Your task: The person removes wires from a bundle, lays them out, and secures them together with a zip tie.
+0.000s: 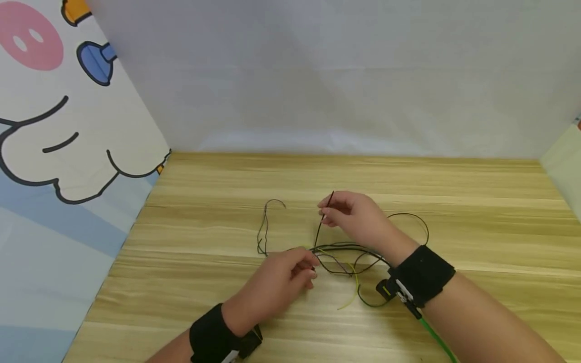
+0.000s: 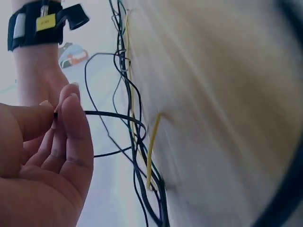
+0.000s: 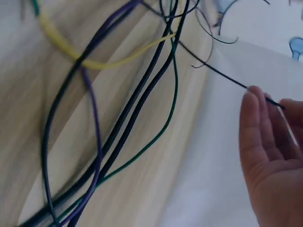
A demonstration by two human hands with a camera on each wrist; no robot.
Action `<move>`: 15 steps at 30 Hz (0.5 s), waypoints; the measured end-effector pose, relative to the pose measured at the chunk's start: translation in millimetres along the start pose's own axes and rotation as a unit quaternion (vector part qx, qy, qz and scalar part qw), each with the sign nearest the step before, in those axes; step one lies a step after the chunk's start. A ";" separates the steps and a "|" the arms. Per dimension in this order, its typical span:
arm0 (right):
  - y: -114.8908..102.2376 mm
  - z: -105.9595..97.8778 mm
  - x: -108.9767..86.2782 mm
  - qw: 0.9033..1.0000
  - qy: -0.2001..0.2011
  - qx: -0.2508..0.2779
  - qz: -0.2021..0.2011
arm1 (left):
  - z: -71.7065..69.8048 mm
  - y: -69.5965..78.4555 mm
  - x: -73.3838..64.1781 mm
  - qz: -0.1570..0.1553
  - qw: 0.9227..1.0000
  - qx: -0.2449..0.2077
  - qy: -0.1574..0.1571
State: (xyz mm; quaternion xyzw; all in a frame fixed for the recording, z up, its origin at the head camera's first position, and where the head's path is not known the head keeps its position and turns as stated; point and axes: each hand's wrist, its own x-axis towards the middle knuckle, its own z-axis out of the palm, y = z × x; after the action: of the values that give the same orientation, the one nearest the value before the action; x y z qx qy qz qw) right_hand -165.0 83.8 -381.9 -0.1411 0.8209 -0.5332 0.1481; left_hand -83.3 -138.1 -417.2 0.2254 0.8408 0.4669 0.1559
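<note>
Near the middle of the table, my right hand (image 1: 360,217) pinches a thin black wire (image 1: 318,233) close to its tip, which sticks up past the fingers. That wire rises from a loose bundle of black wires (image 1: 342,246). Lower and to the left, my left hand (image 1: 274,282) pinches a dark wire (image 2: 106,114) between thumb and fingers, beside the bundle; its short end shows at the thumb. Among the black wires run a yellow wire (image 3: 113,63), a purple wire (image 3: 94,113) and a green wire (image 3: 175,94).
A thin dark wire (image 1: 266,222) loops out left of the hands, and another wire loop (image 1: 426,229) lies right of the right wrist. The wood-grain table (image 1: 204,176) meets a pale back wall (image 1: 317,101). A cartoon-printed panel (image 1: 91,151) stands at the left.
</note>
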 end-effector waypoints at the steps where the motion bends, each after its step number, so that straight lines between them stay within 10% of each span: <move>1: 0.2 1.6 -1.9 1.000 -0.001 -0.014 -0.011 | 0.8 0.2 2.1 -0.012 1.000 -0.019 0.008; 10: 9.3 9.6 -13.3 0.986 -0.010 -0.123 -0.114 | 3.9 0.0 13.4 -0.025 0.995 -0.072 0.069; 15: 16.3 14.2 -15.1 0.936 -0.003 -0.258 -0.241 | 4.0 0.0 15.2 -0.016 0.990 -0.093 0.104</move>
State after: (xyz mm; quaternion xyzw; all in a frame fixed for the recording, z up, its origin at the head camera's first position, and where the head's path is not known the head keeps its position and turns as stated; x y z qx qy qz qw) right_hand -146.8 84.2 -400.9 -0.3696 0.8713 -0.3219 -0.0239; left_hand -94.4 -127.3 -420.1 0.1465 0.8087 0.5615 0.0959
